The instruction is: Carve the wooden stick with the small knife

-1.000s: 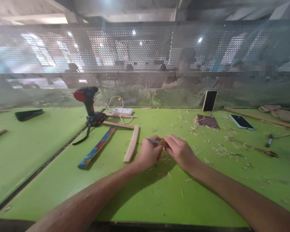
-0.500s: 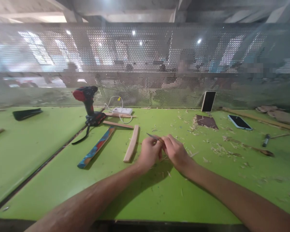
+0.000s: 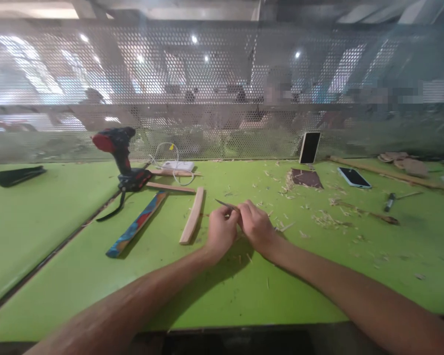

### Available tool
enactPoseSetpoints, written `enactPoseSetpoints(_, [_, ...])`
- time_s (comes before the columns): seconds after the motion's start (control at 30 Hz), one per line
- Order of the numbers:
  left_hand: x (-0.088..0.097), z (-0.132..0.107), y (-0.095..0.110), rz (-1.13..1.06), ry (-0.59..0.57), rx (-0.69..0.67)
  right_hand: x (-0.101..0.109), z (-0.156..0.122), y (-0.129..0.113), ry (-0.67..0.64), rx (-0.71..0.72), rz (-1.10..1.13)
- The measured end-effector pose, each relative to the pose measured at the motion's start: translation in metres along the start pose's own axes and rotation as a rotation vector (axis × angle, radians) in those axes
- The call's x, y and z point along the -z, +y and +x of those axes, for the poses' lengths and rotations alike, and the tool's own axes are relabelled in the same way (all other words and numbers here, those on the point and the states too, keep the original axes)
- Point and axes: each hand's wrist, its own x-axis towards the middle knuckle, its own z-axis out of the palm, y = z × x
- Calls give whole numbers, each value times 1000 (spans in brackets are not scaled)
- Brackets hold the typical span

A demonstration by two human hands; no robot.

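Observation:
My right hand is closed around the handle of a small knife. The slim grey knife blade points left, across the top of my left hand. The left hand's fingers are pinched together, thumb close to the blade, and whatever they hold is mostly hidden. Both hands touch each other just above the green table. Left of them lies a pale, slightly curved wooden strip, and beyond it a strip painted blue and red.
A cordless drill stands at the left back beside a white power strip. Wood shavings, brown sandpaper, a flat phone, an upright phone and a marker are right. A perforated screen closes the back.
The whole view has shifted slightly, so things appear further left and higher. Both hands stay together with the knife, and the blade lies a little flatter.

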Motion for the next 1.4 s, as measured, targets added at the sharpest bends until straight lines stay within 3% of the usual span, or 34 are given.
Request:
enactPoseSetpoints(0.13, [4,2,-1,-26,-110,-17,4,5,6,66,-81,176])
enactPoseSetpoints(0.27, [9,7,-3,-7,-93,-12,11,10,15,138,-238,332])
enactPoseSetpoints(0.47, [14,15,-12,-27,-131,-4,27,13,22,-62,-612,598])
enactPoseSetpoints(0.67, [22,21,-21,35,-169,-40,26,11,32,-215,-923,980])
enactPoseSetpoints(0.9, [24,22,-12,129,-172,-86,21,9,40,-293,-982,1176])
enactPoseSetpoints(1.17, [23,14,2,402,-142,-467,17,7,35,-320,-979,1213])
enactPoseSetpoints(1.4, [24,16,1,411,-131,-469,20,9,29,-329,-926,1126])
